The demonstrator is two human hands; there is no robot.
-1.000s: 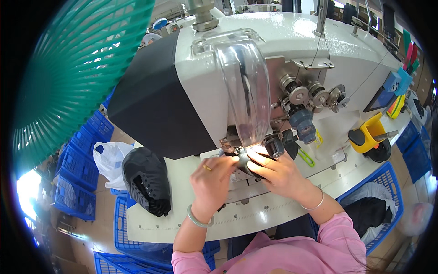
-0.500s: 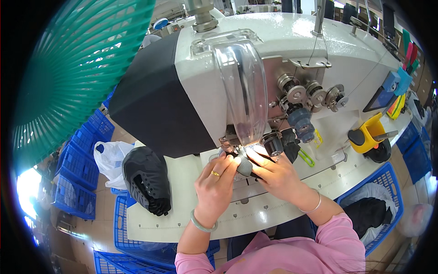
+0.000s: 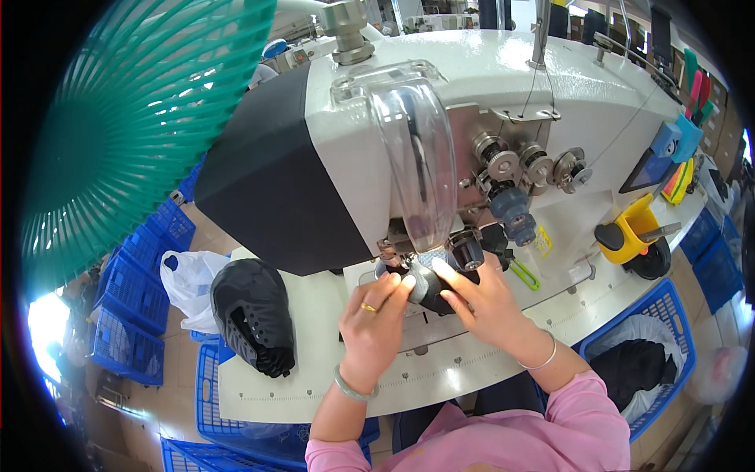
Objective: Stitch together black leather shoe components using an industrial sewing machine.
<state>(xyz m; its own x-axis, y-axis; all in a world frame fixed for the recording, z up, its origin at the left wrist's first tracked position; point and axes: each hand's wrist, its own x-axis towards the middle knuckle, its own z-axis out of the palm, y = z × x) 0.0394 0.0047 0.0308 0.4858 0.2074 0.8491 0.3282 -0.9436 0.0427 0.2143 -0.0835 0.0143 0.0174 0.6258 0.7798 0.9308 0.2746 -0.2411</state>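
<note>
Far to the left of the sewing machine (image 3: 440, 149), a green fan guard (image 3: 134, 118) fills the upper corner, with blue crates (image 3: 134, 291) on the floor below it. Nearer the machine, a white plastic bag (image 3: 187, 277) and a stack of black shoe uppers (image 3: 253, 315) sit at the left end of the white table (image 3: 314, 377). Directly under the machine's clear needle guard (image 3: 417, 157), the left hand (image 3: 373, 318) (a gold ring on one finger) presses its fingertips on a grey and black shoe piece (image 3: 429, 283), its grip flat rather than clenched. The right hand (image 3: 487, 303) pins the same piece from the other side, fingers extended over it. Right of the machine lies a yellow tool (image 3: 629, 232), and a blue basket (image 3: 653, 354) holds dark fabric.
</note>
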